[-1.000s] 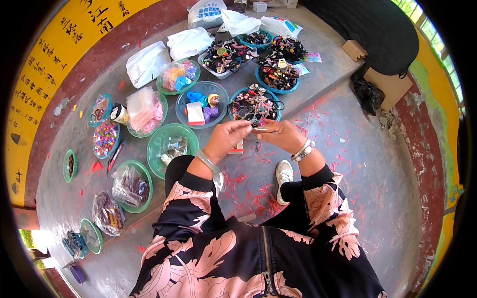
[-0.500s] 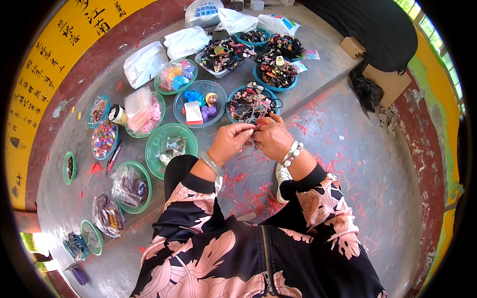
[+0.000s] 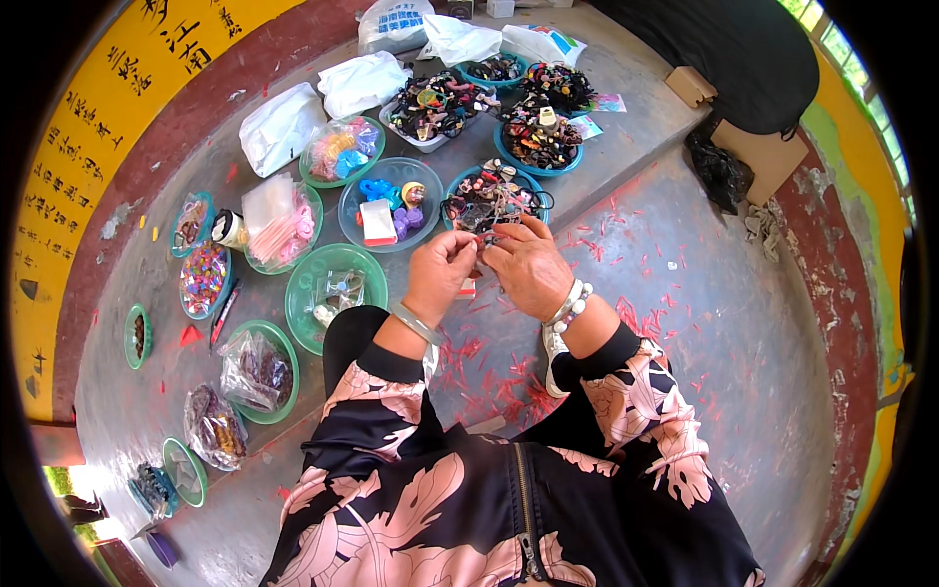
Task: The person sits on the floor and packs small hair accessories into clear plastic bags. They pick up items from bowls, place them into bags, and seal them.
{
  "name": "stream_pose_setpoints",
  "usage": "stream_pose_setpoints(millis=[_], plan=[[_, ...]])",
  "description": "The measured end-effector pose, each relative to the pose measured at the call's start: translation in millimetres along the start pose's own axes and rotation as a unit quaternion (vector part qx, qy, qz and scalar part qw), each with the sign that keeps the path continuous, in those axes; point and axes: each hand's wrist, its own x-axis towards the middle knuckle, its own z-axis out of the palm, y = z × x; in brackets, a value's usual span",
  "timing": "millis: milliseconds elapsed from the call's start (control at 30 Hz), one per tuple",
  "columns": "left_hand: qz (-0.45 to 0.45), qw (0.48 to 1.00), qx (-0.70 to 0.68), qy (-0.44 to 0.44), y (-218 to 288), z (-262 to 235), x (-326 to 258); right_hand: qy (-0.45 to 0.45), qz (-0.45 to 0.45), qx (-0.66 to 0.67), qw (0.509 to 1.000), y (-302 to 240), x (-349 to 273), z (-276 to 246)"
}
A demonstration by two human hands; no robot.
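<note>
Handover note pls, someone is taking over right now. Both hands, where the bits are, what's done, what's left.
Left hand: fingertips pinched on a small dark piece, too small to identify.
Right hand: pinching the same piece from the other side, the two hands touching just above the floor.
Directly beyond the hands: teal bowl of dark hair accessories. To the left, a clear bowl with blue and red pieces and a green bowl of clear packets. More bowls and bags fan out along the concrete floor.
Done: cannot tell from this view.
Left: the piece is still in hand, not set down in any bowl.
</note>
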Motion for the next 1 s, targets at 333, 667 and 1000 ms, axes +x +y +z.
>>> stream_pose_setpoints(millis=[333, 667, 1000], plan=[[-0.126, 0.990, -0.053, -0.036, -0.2, -3.1, -0.6, 0.026, -0.061, -0.022, 0.998, -6.2, 0.8, -5.0], [-0.111, 0.993, -0.038, -0.002, -4.3, -1.7, -0.6, 0.028, -0.068, -0.014, 0.997, -10.4, -0.4, 6.1], [0.013, 0.998, 0.023, 0.054, -10.9, -6.4, 2.9, 0.136, -0.038, 0.035, 0.989, -14.8, 11.2, -7.5]])
